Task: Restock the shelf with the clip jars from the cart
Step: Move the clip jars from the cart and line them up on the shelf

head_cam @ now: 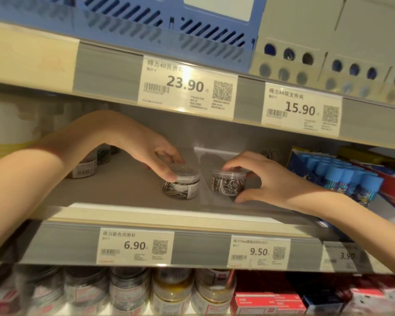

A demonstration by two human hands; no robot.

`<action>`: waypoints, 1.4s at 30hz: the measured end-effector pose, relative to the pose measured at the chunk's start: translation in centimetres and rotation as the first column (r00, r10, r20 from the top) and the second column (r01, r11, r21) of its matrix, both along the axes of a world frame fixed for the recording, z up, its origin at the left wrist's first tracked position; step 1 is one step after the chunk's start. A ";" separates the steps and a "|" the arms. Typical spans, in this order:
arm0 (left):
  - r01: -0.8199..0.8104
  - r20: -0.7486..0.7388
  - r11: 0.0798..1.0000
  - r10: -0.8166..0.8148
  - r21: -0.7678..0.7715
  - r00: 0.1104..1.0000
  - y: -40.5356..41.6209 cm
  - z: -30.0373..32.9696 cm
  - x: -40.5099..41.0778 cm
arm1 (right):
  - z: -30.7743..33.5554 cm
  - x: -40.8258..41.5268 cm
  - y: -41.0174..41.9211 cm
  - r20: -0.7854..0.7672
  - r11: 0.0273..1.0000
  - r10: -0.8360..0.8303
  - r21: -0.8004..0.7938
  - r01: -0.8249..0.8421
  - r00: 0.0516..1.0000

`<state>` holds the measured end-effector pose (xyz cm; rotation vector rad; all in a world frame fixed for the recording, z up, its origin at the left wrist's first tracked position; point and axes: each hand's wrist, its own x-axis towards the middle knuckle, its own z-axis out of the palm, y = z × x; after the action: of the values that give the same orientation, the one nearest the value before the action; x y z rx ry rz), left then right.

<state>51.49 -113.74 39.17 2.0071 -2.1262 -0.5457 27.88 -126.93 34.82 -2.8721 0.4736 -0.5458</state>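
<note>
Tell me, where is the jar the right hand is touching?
On the middle shelf, right of the clear divider: the jar sits beside the left hand's jar, above the 9.50 tag.

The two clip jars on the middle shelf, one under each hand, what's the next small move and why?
Probably let go of both and pull the hands back. The left jar and right jar both appear to sit flat on the shelf, either side of the clear divider. The left hand and right hand only grip them by the lids, so nothing seems left to adjust.
</note>
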 end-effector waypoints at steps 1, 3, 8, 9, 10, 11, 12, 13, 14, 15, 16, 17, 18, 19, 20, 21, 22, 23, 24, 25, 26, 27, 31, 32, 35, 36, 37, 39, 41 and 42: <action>-0.009 0.015 1.000 0.009 0.024 1.000 0.1 0.1 0.2 | 0.0 0.0 -0.1 0.002 1.000 0.005 0.003 -0.005 1.000; 0.010 0.075 0.990 -0.021 0.141 0.997 0.4 0.4 0.7 | -0.1 0.1 -0.2 0.003 1.000 0.014 0.009 -0.014 1.000; -0.048 0.235 0.993 0.021 0.111 0.972 1.0 0.1 2.4 | -0.1 0.7 -0.5 0.004 0.999 0.029 0.024 -0.029 1.000; -0.066 0.237 0.995 0.048 0.069 0.970 1.4 -0.1 2.9 | 0.0 0.8 -0.5 0.003 0.999 0.032 0.025 -0.032 0.999; -0.083 0.237 0.996 0.074 0.028 0.969 1.8 -0.3 3.5 | 0.0 1.0 -0.6 0.000 0.999 0.035 0.029 -0.035 0.999; -0.103 0.236 0.995 0.103 -0.013 0.966 2.3 -0.4 4.0 | 0.1 1.1 -0.6 -0.004 0.999 0.037 0.036 -0.036 0.999; -0.130 0.237 0.990 0.138 -0.050 0.962 2.8 -0.4 4.7 | 0.2 1.3 -0.7 -0.009 0.998 0.039 0.045 -0.039 0.999; -0.162 0.236 0.983 0.177 -0.083 0.955 3.2 -0.3 5.3 | 0.2 1.4 -0.7 -0.014 0.998 0.043 0.054 -0.042 0.999; -0.198 0.234 0.974 0.219 -0.109 0.947 3.6 -0.3 6.0 | 0.3 1.6 -0.8 -0.018 0.997 0.048 0.063 -0.047 0.999; -0.231 0.234 0.965 0.255 -0.127 0.938 3.9 -0.2 6.6 | 0.5 1.8 -0.8 -0.024 0.996 0.052 0.075 -0.050 0.998; -0.260 0.236 0.956 0.286 -0.134 0.929 4.2 -0.2 7.3 | 0.6 2.0 -0.8 -0.035 0.995 0.055 0.087 -0.052 0.998; -0.281 0.239 0.950 0.307 -0.136 0.921 4.4 -0.3 7.8 | 0.7 2.2 -0.9 -0.050 0.994 0.057 0.097 -0.052 0.997; -0.297 0.243 0.946 0.322 -0.134 0.915 4.5 -0.5 8.3 | 0.8 2.4 -1.0 -0.067 0.993 0.055 0.107 -0.048 0.996; -0.306 0.243 0.943 0.329 -0.131 0.913 4.7 -0.6 8.6 | 1.0 2.5 -1.1 -0.083 0.992 0.052 0.120 -0.042 0.995; -0.309 0.231 0.943 0.331 -0.128 0.915 4.8 -0.7 8.7 | 1.1 2.6 -1.1 -0.097 0.990 0.048 0.137 -0.034 0.994; -0.306 0.216 0.943 0.328 -0.128 0.920 4.8 -0.8 8.9 | 1.2 2.7 -1.2 -0.109 0.988 0.045 0.153 -0.028 0.993; -0.303 0.207 0.944 0.324 -0.128 0.923 4.8 -0.9 9.0 | 1.3 2.8 -1.3 -0.120 0.986 0.044 0.165 -0.023 0.992; -0.302 0.210 0.945 0.323 -0.127 0.923 4.7 -1.0 9.1 | 1.4 2.8 -1.4 -0.131 0.985 0.041 0.173 -0.018 0.991; -0.306 0.221 0.944 0.327 -0.125 0.919 4.7 -1.2 9.4 | 1.5 2.9 -1.5 -0.145 0.984 0.039 0.178 -0.012 0.989; -0.313 0.236 0.941 0.336 -0.130 0.912 4.6 -1.5 9.8 | 1.6 2.9 -1.5 -0.160 0.983 0.036 0.183 -0.007 0.986; -0.329 0.258 0.935 0.354 -0.135 0.899 4.5 -1.8 10.3 | 1.7 2.8 -1.6 -0.178 0.983 0.033 0.186 0.001 0.984; -0.346 0.284 0.927 0.375 -0.148 0.883 4.2 -2.1 11.0 | 1.7 2.8 -1.7 -0.194 0.983 0.027 0.184 0.009 0.981; -0.378 0.361 0.906 0.422 -0.190 0.831 2.4 -3.9 14.4 | 2.1 2.1 -2.4 -0.257 0.989 -0.029 0.130 0.065 0.966; -0.389 0.365 0.898 0.438 -0.204 0.821 1.5 -4.4 15.5 | 2.1 1.9 -2.6 -0.271 0.991 -0.050 0.108 0.082 0.961; -0.416 0.334 0.873 0.483 -0.255 0.809 -1.9 -6.8 20.0 | 2.3 1.4 -3.6 -0.294 0.992 -0.111 0.030 0.125 0.949; -0.427 0.326 0.867 0.493 -0.255 0.807 -2.9 -7.3 20.6 | 2.4 1.2 -3.9 -0.299 0.990 -0.130 0.013 0.141 0.945; -0.418 0.314 0.870 0.486 -0.262 0.816 -3.6 -7.6 20.7 | 2.5 1.0 -4.1 -0.301 0.988 -0.150 -0.001 0.157 0.942; -0.389 0.308 0.881 0.461 -0.269 0.832 -4.6 -7.6 20.0 | 2.8 0.6 -4.5 -0.301 0.979 -0.199 -0.024 0.201 0.933; -0.341 0.311 0.896 0.422 -0.283 0.852 -4.7 -7.0 17.8 | 3.2 0.3 -4.7 -0.303 0.972 -0.233 -0.039 0.232 0.924; -0.314 0.310 0.904 0.400 -0.290 0.863 -4.5 -6.4 16.3 | 3.4 0.2 -4.7 -0.302 0.969 -0.243 -0.045 0.241 0.922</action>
<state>67.83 -118.26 32.78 2.4241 -1.7968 0.1409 28.05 -131.68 38.18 -2.9332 0.8862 -0.1304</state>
